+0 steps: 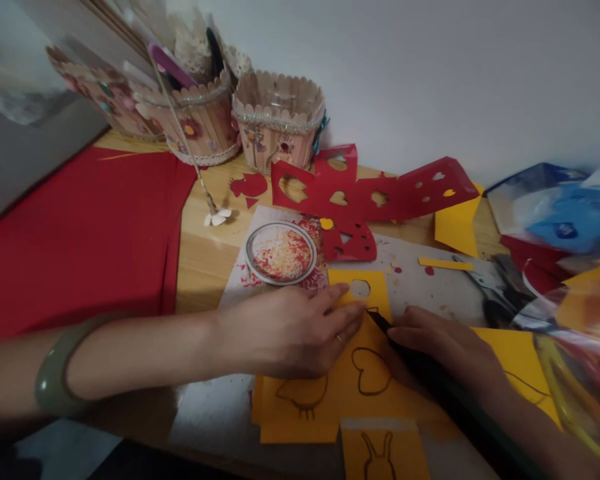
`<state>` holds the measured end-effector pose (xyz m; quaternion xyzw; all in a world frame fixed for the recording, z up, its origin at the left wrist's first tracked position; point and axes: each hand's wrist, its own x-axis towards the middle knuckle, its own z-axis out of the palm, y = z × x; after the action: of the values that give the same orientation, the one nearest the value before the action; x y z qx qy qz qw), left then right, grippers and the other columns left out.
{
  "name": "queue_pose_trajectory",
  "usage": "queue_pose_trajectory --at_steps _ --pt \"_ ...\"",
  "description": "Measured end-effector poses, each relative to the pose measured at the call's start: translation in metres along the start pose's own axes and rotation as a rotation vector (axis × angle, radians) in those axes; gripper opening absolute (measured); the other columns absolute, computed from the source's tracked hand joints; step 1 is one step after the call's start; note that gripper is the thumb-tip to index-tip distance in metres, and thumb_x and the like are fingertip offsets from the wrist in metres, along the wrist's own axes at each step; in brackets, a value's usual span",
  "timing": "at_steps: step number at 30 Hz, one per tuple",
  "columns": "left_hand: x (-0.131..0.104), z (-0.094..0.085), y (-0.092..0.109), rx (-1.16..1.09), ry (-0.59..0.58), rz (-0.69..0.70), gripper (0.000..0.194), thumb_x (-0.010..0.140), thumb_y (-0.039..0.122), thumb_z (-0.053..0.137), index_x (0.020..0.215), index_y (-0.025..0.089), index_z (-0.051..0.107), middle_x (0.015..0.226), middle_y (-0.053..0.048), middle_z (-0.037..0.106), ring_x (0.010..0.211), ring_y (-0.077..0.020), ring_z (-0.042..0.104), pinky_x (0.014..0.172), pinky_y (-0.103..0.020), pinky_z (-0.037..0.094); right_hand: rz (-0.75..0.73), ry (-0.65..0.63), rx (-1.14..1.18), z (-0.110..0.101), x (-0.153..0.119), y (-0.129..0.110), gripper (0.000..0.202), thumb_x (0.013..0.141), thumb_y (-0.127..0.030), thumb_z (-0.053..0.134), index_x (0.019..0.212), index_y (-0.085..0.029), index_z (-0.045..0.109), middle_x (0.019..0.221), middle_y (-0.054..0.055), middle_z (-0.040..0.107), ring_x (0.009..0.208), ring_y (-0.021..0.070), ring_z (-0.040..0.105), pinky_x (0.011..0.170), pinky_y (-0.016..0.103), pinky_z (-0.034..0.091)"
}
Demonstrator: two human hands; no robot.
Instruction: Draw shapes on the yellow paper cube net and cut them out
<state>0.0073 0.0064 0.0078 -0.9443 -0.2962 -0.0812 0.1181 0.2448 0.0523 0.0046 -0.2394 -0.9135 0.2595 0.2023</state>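
A yellow paper cutout (340,407) with drawn shapes, including a heart and a rabbit's head, lies on a grey-white mat (210,413). Its upper flap has a cut hole. My left hand (300,330) presses flat on it, fingers stretched toward the small drawn shape below the hole. In my right hand (435,347) is a dark craft knife (445,387), its tip touching the paper at that shape. A round dish (281,253) of red and yellow scraps sits beyond my left hand. Behind the yellow paper lies a red paper cutout (350,200) with holes.
Red sheets (80,247) cover the left side. Decorated wooden-stick baskets (280,123) stand at the back near a white flower on a stem (217,217). Scissors (490,293), a blue packet (570,217) and plastic-wrapped paper lie on the right.
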Motion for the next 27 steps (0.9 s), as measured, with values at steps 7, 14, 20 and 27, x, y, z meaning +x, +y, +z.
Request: queue_pose_trajectory --at_steps 7,14,20,27 --pt "0.0007 -0.0023 0.0011 0.007 -0.012 -0.011 0.036 0.097 0.012 0.036 0.121 0.009 0.063 0.13 -0.01 0.059 0.111 -0.0254 0.061 0.064 -0.03 0.057 -0.029 -0.038 0.02 -0.0028 0.0 0.0059 0.018 0.085 -0.008 0.056 0.09 -0.025 0.06 0.065 -0.003 0.06 0.053 0.0125 0.056 0.047 0.023 0.041" --pt "0.0002 -0.0007 0.0008 -0.007 0.009 -0.009 0.034 0.097 0.012 0.039 0.122 0.008 0.062 0.129 -0.01 0.06 0.109 -0.026 0.062 0.066 -0.03 0.057 -0.035 -0.019 -0.015 -0.0019 -0.0019 0.0052 0.019 0.084 -0.009 0.056 0.09 -0.026 0.057 0.064 -0.002 0.059 0.051 0.0134 0.056 0.046 0.024 0.041" --pt "-0.0002 -0.0002 0.0013 0.01 0.024 -0.01 0.032 0.096 0.014 0.043 0.119 0.009 0.064 0.129 -0.01 0.06 0.109 -0.0265 0.062 0.067 -0.03 0.056 -0.016 -0.032 -0.018 -0.0021 -0.0031 0.0066 0.013 0.086 -0.013 0.055 0.086 -0.025 0.059 0.063 -0.002 0.061 0.05 0.0129 0.056 0.045 0.024 0.041" --pt "-0.0004 -0.0009 0.0003 0.027 0.002 0.006 0.034 0.096 0.012 0.039 0.119 0.01 0.064 0.132 -0.011 0.058 0.111 -0.0256 0.061 0.065 -0.03 0.058 -0.029 -0.045 0.002 -0.0048 -0.0011 0.0026 0.015 0.085 -0.01 0.055 0.086 -0.024 0.058 0.063 -0.004 0.057 0.051 0.0114 0.054 0.046 0.023 0.04"
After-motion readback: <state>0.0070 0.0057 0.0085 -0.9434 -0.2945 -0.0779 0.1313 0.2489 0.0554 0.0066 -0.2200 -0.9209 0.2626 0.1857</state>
